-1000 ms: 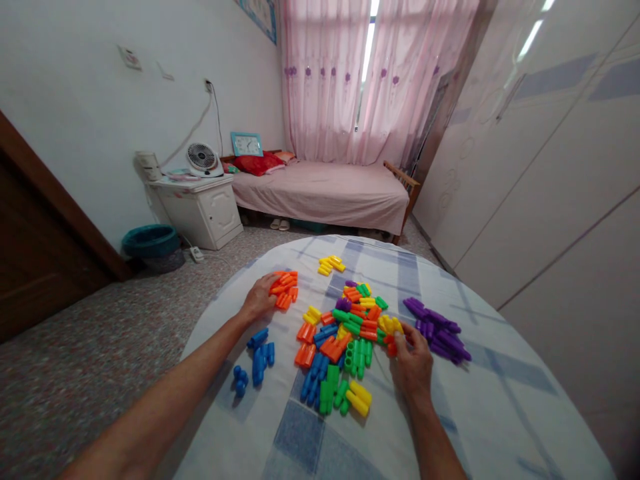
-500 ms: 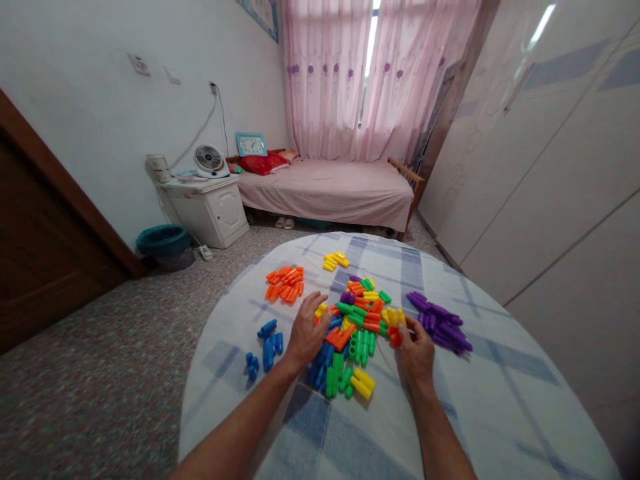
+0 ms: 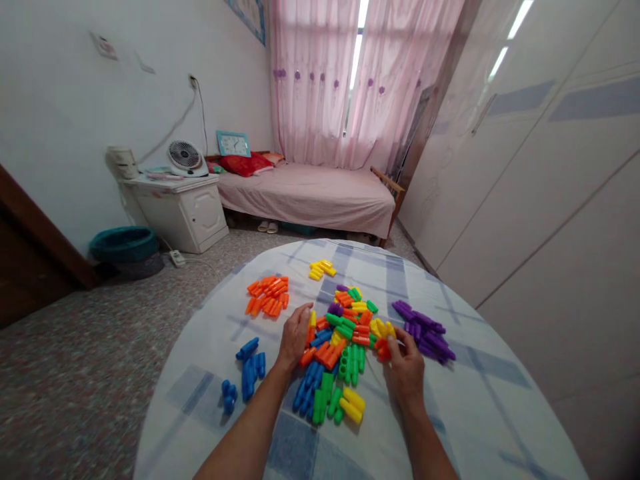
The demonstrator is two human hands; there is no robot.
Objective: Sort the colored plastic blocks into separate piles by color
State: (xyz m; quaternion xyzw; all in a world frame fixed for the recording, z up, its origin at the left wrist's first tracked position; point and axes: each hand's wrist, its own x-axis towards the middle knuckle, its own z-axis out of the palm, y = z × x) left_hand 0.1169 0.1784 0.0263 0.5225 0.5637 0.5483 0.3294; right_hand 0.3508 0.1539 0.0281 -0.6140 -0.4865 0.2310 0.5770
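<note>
A pile of bullet-shaped plastic building pieces in mixed colours lies in the middle of a round table. My left hand (image 3: 295, 337) rests cupped against the pile's left edge, fingers extended, beside a yellow piece (image 3: 313, 319) and some orange ones. At the pile's right edge, my right hand (image 3: 407, 365) pinches a yellow plastic building piece (image 3: 382, 328). An orange-red piece (image 3: 383, 351) sits just below its fingertips. Green pieces (image 3: 352, 363) and blue pieces (image 3: 309, 387) fill the near part of the pile, with another yellow piece (image 3: 353, 405) at the front.
Single-colour groups surround the pile: orange pieces (image 3: 269, 295), yellow pieces (image 3: 321, 269), blue pieces (image 3: 249, 379) and purple pieces (image 3: 425, 332). A checked cloth (image 3: 380, 440) covers the table. Beyond are a bed (image 3: 310, 190), a white cabinet (image 3: 203, 217) and a bin (image 3: 125, 245).
The view has shifted, so the scene sits further left. My left hand's spread fingers have drawn closer together at the pile's left edge. My right hand stays at the yellow piece.
</note>
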